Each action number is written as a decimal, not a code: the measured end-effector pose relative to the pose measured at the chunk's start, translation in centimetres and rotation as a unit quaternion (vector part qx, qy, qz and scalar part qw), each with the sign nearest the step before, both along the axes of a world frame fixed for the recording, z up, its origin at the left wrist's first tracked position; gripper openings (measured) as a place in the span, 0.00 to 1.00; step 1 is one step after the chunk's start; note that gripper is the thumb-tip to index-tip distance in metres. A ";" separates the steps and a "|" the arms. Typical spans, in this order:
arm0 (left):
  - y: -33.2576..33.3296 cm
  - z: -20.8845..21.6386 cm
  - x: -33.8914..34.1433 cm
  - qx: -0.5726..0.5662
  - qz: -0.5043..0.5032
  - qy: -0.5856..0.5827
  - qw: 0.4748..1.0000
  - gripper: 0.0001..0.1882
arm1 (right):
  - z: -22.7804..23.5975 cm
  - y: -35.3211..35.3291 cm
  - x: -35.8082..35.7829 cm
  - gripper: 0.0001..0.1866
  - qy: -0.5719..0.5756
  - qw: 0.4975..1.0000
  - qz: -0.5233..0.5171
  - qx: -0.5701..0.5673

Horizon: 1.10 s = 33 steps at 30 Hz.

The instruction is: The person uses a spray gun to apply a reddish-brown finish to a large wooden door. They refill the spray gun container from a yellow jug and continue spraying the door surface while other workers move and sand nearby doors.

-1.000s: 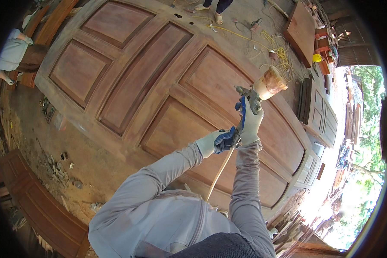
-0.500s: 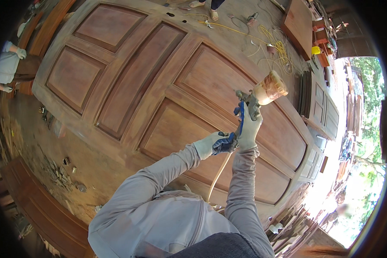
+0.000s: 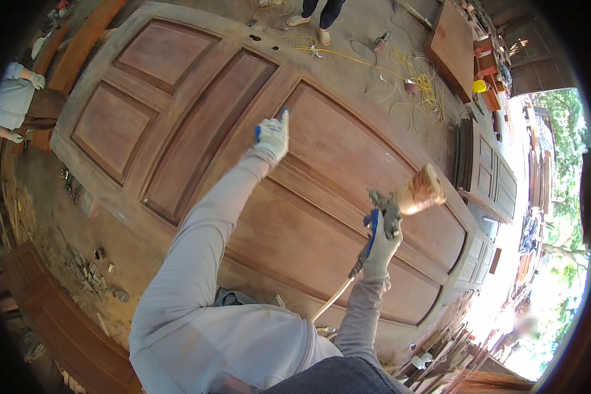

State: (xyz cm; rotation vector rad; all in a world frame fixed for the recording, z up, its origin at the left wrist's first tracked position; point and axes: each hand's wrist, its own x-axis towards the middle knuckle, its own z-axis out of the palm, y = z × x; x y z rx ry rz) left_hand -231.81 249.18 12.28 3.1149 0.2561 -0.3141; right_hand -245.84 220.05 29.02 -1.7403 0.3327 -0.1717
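Observation:
A large brown panelled wooden door (image 3: 308,220) lies before me. My left hand (image 3: 273,136), in a white and blue glove, reaches over it with one finger stretched toward the edge of a long raised panel. It holds nothing; whether the fingertip touches the wood I cannot tell. The other fingers are partly hidden. Gloved the same way, my right hand (image 3: 382,251) grips a paint spray gun (image 3: 387,213) above the door's right half. A stained, pale cup (image 3: 421,190) sits on the gun, and a light hose (image 3: 331,301) runs from its handle toward my body.
A co-worker (image 3: 13,102) in gloves is at the far left, beside wooden beams. Another person's legs (image 3: 315,20) stand beyond the door. A yellow cable (image 3: 421,98) lies coiled on the floor. Several doors (image 3: 496,161) lean at right; a brown panel (image 3: 65,322) lies at lower left.
My left hand has left the spray gun's lower end and moved up and left over the door, one finger extended. The right hand has lowered slightly with the gun.

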 end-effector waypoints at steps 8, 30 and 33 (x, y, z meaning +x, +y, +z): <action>4.1 -4.9 4.8 0.043 -0.031 0.187 0.981 0.48 | 0.4 -3.0 -5.7 0.08 0.085 0.992 -0.073 -0.063; 4.7 -7.0 9.4 0.143 -0.055 0.162 0.975 0.44 | 1.9 -7.2 -11.0 0.06 0.089 0.988 -0.116 -0.053; 3.2 -7.2 9.4 0.181 -0.053 0.181 0.965 0.42 | 2.4 -7.9 -12.1 0.07 0.094 0.985 -0.136 -0.057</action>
